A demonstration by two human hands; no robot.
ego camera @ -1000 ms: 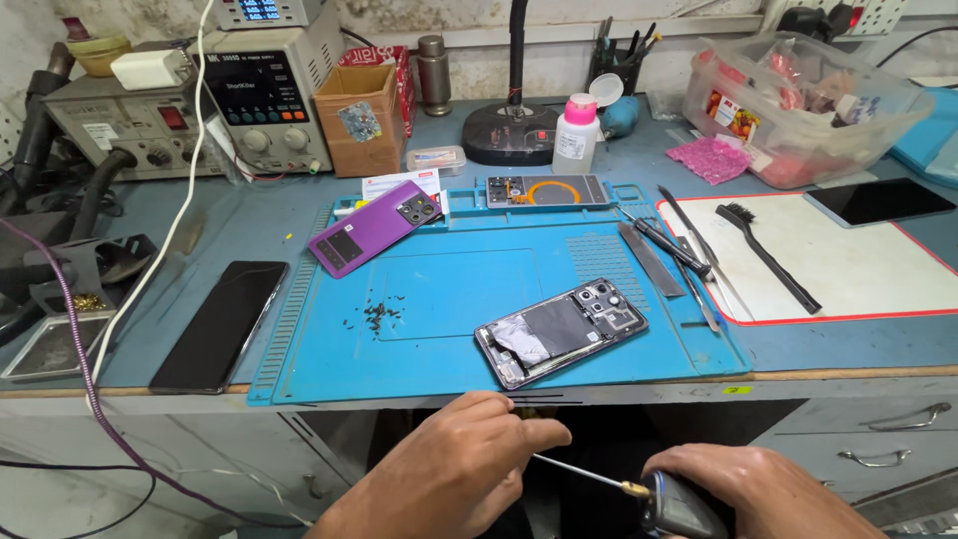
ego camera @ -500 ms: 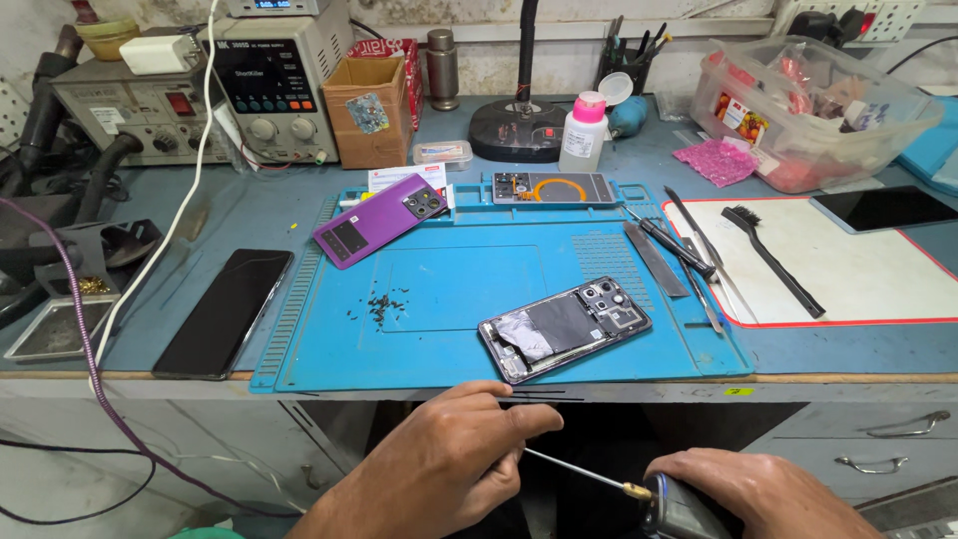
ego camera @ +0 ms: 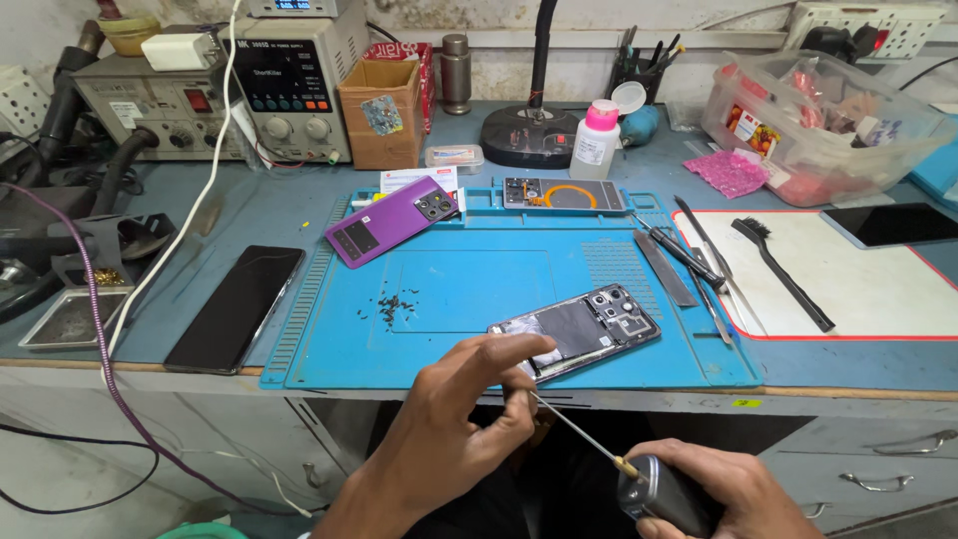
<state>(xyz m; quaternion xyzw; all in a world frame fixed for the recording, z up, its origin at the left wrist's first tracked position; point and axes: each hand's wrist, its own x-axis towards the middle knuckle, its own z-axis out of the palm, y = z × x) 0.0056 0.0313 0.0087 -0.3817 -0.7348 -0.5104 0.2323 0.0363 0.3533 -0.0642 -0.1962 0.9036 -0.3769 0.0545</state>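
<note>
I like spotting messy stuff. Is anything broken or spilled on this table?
Yes. The phone near the left hand lies with its back off and insides showing; its purple back cover sits apart. A little heap of tiny dark screws is scattered loose on the blue mat.

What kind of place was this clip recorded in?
Most likely a phone repair bench. An opened phone lies on a blue work mat, bench power supplies stand at the back, and the right hand holds a screwdriver whose tip the left hand pinches.
</note>
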